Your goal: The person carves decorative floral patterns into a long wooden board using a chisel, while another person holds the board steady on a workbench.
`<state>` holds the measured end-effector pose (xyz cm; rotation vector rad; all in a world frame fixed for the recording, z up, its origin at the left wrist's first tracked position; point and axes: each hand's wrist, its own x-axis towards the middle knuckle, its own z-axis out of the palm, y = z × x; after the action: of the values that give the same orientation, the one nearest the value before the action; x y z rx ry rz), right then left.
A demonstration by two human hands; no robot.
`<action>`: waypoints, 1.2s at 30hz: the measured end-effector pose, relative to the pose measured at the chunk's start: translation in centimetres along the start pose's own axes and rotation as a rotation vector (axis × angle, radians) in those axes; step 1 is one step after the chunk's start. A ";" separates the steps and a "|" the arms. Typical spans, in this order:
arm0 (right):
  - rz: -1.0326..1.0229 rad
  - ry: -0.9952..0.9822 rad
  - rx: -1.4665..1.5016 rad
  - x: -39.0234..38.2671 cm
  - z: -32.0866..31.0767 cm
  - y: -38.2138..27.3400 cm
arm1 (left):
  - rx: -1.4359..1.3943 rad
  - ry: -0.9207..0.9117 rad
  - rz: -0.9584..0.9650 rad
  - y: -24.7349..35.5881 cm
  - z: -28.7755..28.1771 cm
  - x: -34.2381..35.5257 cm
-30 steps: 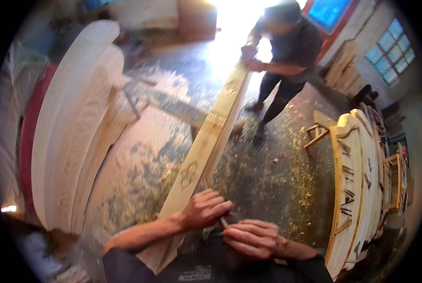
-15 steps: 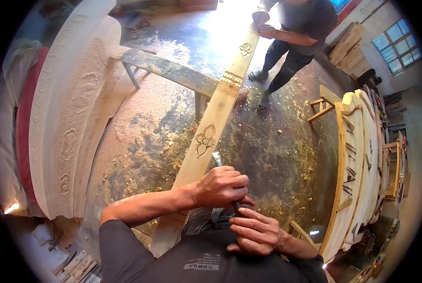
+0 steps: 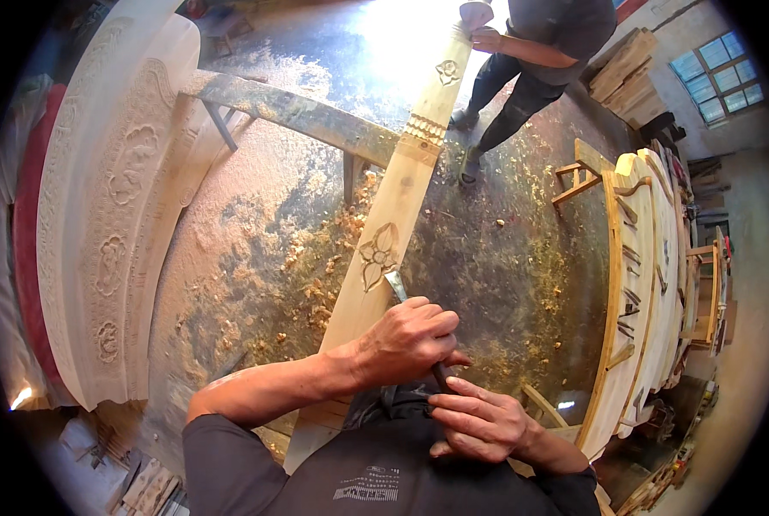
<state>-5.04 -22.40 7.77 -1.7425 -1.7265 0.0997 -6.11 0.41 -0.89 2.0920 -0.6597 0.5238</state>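
A long pale wooden board (image 3: 347, 301) runs from beside my body to the far side, with a carved four-petal flower (image 3: 378, 254) in front of me. My left hand (image 3: 408, 342) is closed round the shank of a chisel (image 3: 399, 291). Its flared metal blade points away from me, at the board's right edge near the flower's lowest petal; whether it touches the wood I cannot tell. My right hand (image 3: 479, 420) is closed on the dark rear end of the handle, close to my chest. The fingers hide part of the handle.
A co-worker (image 3: 548, 52) stands at the board's far end, a hand (image 3: 486, 39) on it. A trestle beam (image 3: 290, 112) crosses beneath. Large carved panels (image 3: 101, 232) stand left. Several hand tools (image 3: 630, 258) lie on curved planks (image 3: 655, 301) at right. Shavings (image 3: 316, 258) litter the floor.
The chisel's blade has come closer to the flower's lowest petal. Both my hands keep their hold on it. The whole view has shifted slightly.
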 end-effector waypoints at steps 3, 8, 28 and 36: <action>-0.019 -0.015 -0.027 0.1 -0.2 0.0 | 0.000 -0.003 0.014 -0.1 0.0 -0.1; -0.023 -0.035 -0.008 0.1 -0.4 0.1 | 0.004 -0.009 0.006 0.1 -0.1 0.1; 0.111 0.181 -0.187 -1.7 -3.1 -6.5 | 0.035 -0.085 0.055 0.2 0.3 0.3; 0.136 -0.006 -0.212 1.4 -3.3 -5.9 | 0.025 -0.076 0.024 0.3 0.1 0.0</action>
<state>-8.29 -23.10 13.82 -2.0154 -1.6715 -0.0201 -6.31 0.20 -0.76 2.1386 -0.7264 0.4706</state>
